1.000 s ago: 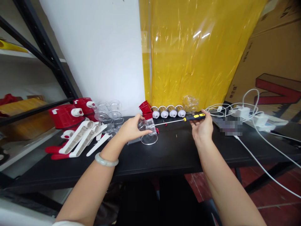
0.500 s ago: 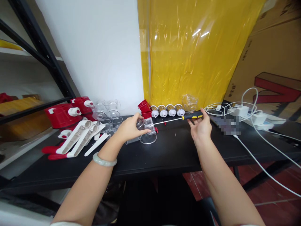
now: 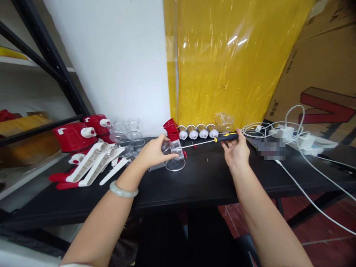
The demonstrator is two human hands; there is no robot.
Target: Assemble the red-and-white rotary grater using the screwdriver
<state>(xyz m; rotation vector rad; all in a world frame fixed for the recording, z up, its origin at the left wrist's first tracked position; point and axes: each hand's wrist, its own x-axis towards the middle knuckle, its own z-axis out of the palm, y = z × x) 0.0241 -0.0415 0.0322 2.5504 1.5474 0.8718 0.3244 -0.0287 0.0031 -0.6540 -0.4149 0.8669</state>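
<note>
My left hand is closed around a clear plastic part, gripping it between thumb and fingers above the black tabletop. A wide round clear rim shows below that part; I cannot tell whether the two are one piece. My right hand holds a screwdriver by the end of its black and yellow handle. The shaft runs level to the left, its tip at the clear part's right side. Small red pieces lie beneath the shaft. Just behind the clear part is a red funnel-shaped piece.
Several grater drums stand in a row at the back. On the left are red housings, white handles and clear cups. White cables, a power strip and a blurred-out device occupy the right.
The screwdriver handle has turned a little about its length, its yellow patches now facing differently. My right hand has shifted slightly; my left hand keeps its place on the clear part.
</note>
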